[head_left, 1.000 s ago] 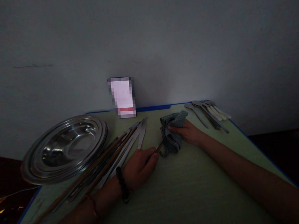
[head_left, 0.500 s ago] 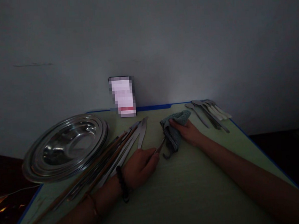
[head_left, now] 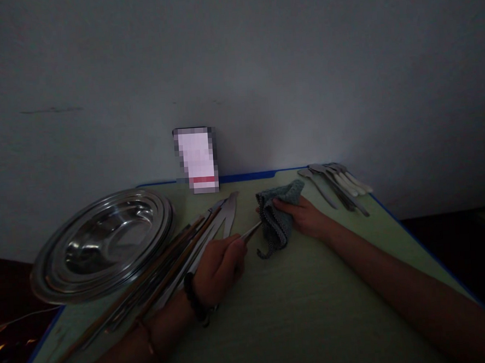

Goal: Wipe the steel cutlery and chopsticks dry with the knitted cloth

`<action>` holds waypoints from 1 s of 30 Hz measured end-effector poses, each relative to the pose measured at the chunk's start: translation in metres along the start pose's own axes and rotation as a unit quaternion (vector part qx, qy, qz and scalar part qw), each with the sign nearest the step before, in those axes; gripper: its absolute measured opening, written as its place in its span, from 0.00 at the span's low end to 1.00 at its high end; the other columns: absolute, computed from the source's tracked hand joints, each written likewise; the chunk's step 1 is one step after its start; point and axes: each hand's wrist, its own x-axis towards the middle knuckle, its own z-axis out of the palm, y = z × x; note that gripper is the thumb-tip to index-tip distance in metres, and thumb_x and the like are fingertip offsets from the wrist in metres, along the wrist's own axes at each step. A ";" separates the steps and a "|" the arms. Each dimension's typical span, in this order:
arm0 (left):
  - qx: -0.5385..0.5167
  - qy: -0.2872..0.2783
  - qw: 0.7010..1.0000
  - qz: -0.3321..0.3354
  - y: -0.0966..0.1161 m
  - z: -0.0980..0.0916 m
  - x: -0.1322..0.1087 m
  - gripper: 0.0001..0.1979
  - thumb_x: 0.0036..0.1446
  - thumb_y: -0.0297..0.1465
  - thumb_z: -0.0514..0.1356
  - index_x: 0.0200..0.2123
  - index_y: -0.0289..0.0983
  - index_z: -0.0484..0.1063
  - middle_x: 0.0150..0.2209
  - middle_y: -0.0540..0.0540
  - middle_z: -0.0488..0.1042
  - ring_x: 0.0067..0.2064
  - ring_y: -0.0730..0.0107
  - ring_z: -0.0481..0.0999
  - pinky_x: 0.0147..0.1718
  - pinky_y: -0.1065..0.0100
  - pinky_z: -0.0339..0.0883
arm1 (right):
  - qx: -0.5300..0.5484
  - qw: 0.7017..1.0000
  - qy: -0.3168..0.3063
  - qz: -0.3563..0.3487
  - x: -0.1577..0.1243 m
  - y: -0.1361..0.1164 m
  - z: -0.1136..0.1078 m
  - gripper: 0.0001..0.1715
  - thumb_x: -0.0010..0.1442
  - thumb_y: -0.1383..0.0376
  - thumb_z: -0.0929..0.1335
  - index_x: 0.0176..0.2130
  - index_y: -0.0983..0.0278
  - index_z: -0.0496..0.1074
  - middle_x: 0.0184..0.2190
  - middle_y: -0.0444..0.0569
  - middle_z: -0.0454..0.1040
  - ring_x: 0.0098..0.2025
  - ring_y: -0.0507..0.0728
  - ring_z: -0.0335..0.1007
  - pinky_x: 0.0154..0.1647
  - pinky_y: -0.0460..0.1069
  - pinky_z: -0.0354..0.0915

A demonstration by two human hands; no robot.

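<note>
My left hand (head_left: 223,265), with a dark beaded bracelet at the wrist, is closed round one end of a thin metal utensil (head_left: 251,231). The utensil's far end goes into a grey-green cloth (head_left: 280,223), so its kind is hidden. My right hand (head_left: 308,216) grips that cloth, thumb on top, folded about the utensil's end. Beneath and beside my left forearm lie several table knives (head_left: 229,215) and chopsticks (head_left: 166,279) in a loose bundle.
Stacked steel basins (head_left: 106,244) stand on the table's left. Several spoons (head_left: 316,183), some with white handles, lie at the back right. A phone (head_left: 195,159) with a blurred screen leans on the wall (head_left: 301,63). The green table (head_left: 316,319) has blue edging.
My left hand has drawn back a little to the left with the utensil, and more of its shaft shows outside the cloth. The view has shifted slightly.
</note>
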 end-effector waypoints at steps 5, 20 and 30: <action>0.027 0.002 1.000 0.014 0.000 -0.002 -0.002 0.22 0.62 0.35 0.41 0.17 0.38 0.57 0.14 0.54 0.59 0.17 0.76 0.59 0.19 0.72 0.53 | -0.024 0.999 -0.041 0.009 -0.002 -0.006 -0.002 0.14 0.47 0.62 0.72 0.37 0.63 0.75 0.38 0.49 0.77 0.43 0.57 0.72 0.53 0.56 0.61; 0.057 -0.050 0.997 0.014 0.002 -0.005 -0.005 0.21 0.64 0.36 0.40 0.20 0.38 0.58 0.16 0.54 0.60 0.19 0.75 0.62 0.21 0.72 0.55 | -0.221 0.972 0.027 -0.068 -0.004 -0.016 0.006 0.08 0.47 0.60 0.72 0.30 0.59 0.75 0.32 0.44 0.77 0.37 0.56 0.72 0.47 0.55 0.65; 0.035 -0.047 0.998 0.002 0.003 -0.001 0.000 0.21 0.64 0.36 0.40 0.20 0.38 0.58 0.16 0.54 0.61 0.19 0.75 0.62 0.20 0.73 0.55 | 0.014 0.996 0.081 0.015 0.001 0.002 0.004 0.21 0.50 0.48 0.68 0.33 0.62 0.73 0.32 0.50 0.77 0.40 0.60 0.73 0.46 0.57 0.66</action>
